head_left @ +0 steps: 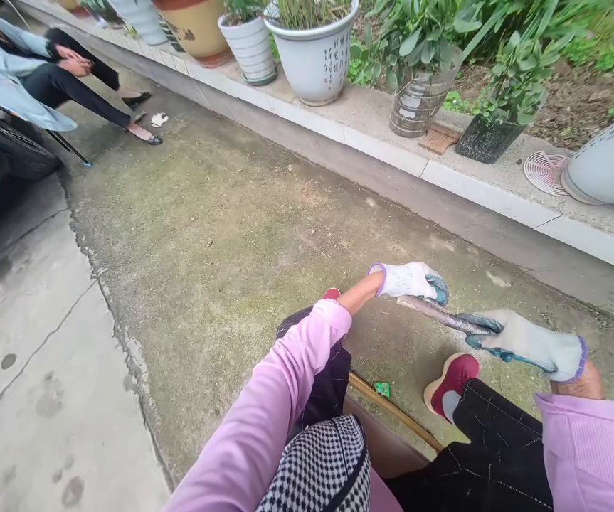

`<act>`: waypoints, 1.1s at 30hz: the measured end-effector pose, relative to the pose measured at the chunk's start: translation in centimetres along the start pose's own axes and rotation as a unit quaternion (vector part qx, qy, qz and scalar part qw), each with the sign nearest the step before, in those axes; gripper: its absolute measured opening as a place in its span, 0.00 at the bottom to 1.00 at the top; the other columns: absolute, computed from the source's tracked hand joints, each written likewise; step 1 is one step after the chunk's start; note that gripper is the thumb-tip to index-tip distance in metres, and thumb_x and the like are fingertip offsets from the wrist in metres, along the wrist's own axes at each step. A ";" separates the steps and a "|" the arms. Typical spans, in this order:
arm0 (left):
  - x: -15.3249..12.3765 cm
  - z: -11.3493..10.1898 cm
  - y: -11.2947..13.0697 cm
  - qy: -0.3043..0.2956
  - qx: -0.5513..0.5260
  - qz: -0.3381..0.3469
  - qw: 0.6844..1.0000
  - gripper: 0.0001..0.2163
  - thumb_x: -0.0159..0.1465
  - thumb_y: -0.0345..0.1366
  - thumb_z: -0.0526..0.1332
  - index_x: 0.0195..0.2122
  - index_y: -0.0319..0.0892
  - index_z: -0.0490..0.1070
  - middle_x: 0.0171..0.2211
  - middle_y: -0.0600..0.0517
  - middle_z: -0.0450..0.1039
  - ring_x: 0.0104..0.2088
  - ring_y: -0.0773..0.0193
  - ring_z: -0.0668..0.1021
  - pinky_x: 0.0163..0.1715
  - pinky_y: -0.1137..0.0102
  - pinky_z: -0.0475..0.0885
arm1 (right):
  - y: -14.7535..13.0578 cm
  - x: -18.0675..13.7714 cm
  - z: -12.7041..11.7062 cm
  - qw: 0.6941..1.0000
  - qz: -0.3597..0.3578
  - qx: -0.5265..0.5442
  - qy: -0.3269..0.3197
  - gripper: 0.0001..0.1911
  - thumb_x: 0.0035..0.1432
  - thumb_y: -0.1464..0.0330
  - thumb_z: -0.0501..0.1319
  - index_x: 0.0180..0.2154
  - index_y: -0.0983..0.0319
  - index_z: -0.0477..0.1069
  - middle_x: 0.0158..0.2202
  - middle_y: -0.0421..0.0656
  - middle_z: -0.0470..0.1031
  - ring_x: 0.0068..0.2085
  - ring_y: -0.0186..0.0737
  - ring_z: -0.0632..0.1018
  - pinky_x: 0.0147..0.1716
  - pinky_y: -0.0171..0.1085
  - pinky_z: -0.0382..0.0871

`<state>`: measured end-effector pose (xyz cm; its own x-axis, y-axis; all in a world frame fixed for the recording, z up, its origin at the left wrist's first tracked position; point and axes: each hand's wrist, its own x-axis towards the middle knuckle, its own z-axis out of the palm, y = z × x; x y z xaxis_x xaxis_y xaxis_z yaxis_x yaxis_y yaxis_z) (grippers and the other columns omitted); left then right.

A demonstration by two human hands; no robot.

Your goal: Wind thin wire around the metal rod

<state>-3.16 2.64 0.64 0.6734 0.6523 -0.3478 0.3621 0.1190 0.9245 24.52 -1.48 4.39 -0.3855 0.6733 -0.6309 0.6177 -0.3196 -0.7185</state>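
Observation:
Both my hands wear white work gloves with teal palms and pink sleeves. My left hand (410,279) is closed round one end of a thin grey tool shaft (435,313). My right hand (525,343) grips the same shaft farther right, its fingers wrapped over it. The shaft runs level between the two hands, above my knees. Below are my red shoes (452,380) and dark trousers on the mossy concrete.
A raised kerb (371,131) carries several plant pots (314,53). A wooden stick (392,409) lies by my feet next to a small green scrap (382,388). Another person (45,71) sits at the far left beside a dark tyre.

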 end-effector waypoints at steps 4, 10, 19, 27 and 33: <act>-0.6 -0.1 0.9 0.024 -0.162 -0.055 0.985 0.02 0.61 0.27 0.71 0.34 0.39 0.81 0.33 0.54 0.82 0.28 0.68 0.75 0.27 0.75 0.69 | -1.6 0.0 -0.8 0.997 0.011 0.039 -0.062 0.25 0.33 0.49 0.83 0.26 0.59 0.81 0.24 0.43 0.74 0.24 0.38 0.70 0.22 0.38 0.68; -0.3 1.0 1.5 0.124 -0.176 -0.070 0.974 0.07 0.72 0.28 0.66 0.35 0.41 0.76 0.24 0.60 0.70 0.25 0.71 0.70 0.26 0.78 0.68 | -2.6 1.5 0.6 0.988 -0.038 0.103 0.112 0.27 0.34 0.47 0.82 0.29 0.56 0.77 0.25 0.41 0.73 0.23 0.37 0.68 0.20 0.38 0.64; 0.2 0.7 -0.4 0.126 -0.104 -0.080 0.983 0.09 0.79 0.31 0.63 0.51 0.41 0.85 0.32 0.53 0.80 0.27 0.68 0.73 0.25 0.74 0.72 | -3.5 3.7 1.9 0.972 -0.034 0.129 0.195 0.24 0.33 0.53 0.81 0.30 0.56 0.79 0.24 0.39 0.73 0.23 0.37 0.68 0.17 0.35 0.58; 0.1 0.2 0.9 0.168 -0.266 -0.073 0.947 0.13 0.77 0.26 0.65 0.59 0.37 0.83 0.33 0.52 0.85 0.25 0.71 0.77 0.33 0.75 0.78 | -3.7 3.6 1.8 0.961 -0.053 0.156 0.221 0.23 0.34 0.55 0.77 0.35 0.55 0.79 0.26 0.39 0.75 0.23 0.36 0.68 0.15 0.34 0.56; 0.8 -0.9 1.4 0.107 -0.409 -0.102 0.900 0.15 0.84 0.39 0.62 0.61 0.33 0.82 0.34 0.44 0.88 0.24 0.67 0.81 0.36 0.71 0.82 | -2.5 3.0 0.8 0.960 -0.059 0.160 0.222 0.22 0.38 0.57 0.77 0.37 0.55 0.78 0.26 0.38 0.75 0.24 0.37 0.69 0.18 0.34 0.59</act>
<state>-2.70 3.97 1.79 0.4762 0.6728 -0.5661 -0.1910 0.7076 0.6803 21.22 0.83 4.06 -0.0657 0.9130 -0.4026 0.3183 -0.3632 -0.8757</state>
